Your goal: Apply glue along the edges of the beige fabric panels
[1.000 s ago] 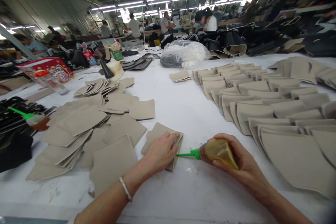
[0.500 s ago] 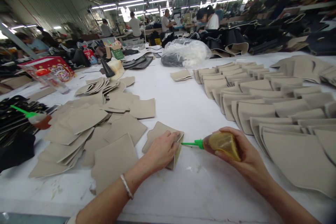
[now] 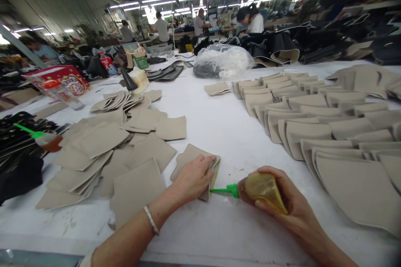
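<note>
My left hand (image 3: 191,179) presses down on a small folded beige piece (image 3: 191,156) on the white table (image 3: 216,129), fingers curled over its right edge. My right hand (image 3: 282,200) is wrapped round a squeeze bottle of amber glue (image 3: 261,187). Its green nozzle (image 3: 222,190) points left and touches the lower right edge of the beige piece, just below my left fingertips.
A loose heap of beige pieces (image 3: 103,150) lies to the left. Rows of overlapped beige pieces (image 3: 313,121) fill the right. A second glue bottle (image 3: 46,141) rests on dark material at far left. A plastic bag (image 3: 221,61) and a red box (image 3: 59,79) sit farther back. Other people work at distant tables.
My right hand and the bottle have come down and slightly left, bringing the nozzle tip lower along the piece's right edge. My left hand stays put.
</note>
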Demonstrator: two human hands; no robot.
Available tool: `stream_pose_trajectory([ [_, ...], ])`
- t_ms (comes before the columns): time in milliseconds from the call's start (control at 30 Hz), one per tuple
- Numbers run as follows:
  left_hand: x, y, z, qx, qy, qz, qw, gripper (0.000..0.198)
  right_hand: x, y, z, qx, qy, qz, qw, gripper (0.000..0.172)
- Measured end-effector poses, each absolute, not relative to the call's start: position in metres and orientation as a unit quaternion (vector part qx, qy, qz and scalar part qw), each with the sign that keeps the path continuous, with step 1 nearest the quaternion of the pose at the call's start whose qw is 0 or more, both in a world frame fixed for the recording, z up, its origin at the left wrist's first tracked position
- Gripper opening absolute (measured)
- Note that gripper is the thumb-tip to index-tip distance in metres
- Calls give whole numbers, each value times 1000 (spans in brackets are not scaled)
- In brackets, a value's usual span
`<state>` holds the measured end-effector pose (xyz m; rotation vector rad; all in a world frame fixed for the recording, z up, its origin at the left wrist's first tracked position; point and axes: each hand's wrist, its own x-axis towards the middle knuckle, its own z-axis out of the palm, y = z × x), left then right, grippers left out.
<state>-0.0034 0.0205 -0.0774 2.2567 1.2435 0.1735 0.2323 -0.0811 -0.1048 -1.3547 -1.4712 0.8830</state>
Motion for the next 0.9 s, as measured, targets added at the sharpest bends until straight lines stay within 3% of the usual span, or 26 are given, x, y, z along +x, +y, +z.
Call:
stream_pose_trajectory([
  [233,-2,19,-74,838,469,60,273,42,233,-75,-101,-577,-587,306,478,45],
  [433,-1,18,-72,832,479,57,275,43,226,-89,-103,-552,-575,391,461,46],
  [900,1,18,-75,825,489,70,275,43,220,-96,-101,-576,-535,389,479,46],
])
